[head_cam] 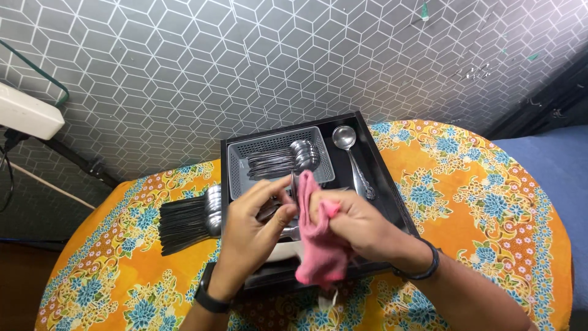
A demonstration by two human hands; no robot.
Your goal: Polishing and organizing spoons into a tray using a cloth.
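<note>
Your right hand (352, 230) is closed around a pink cloth (318, 251), which hangs down below it and wraps a piece of cutlery (294, 184) poking up between your two hands. Your left hand (254, 224) pinches that same piece with fingers and thumb curled shut, just beside the right. Beyond both hands a grey basket (324, 160) of spoons sits in a black tray (380, 165) beside a ladle (352, 153), and left of your left hand a heap of spoons (187, 220) lies on the floral tabletop (478, 202).

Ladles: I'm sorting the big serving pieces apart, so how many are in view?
1. The ladle lies in the black tray, right of the grey basket. More may be hidden under the hands and pink cloth.
</note>
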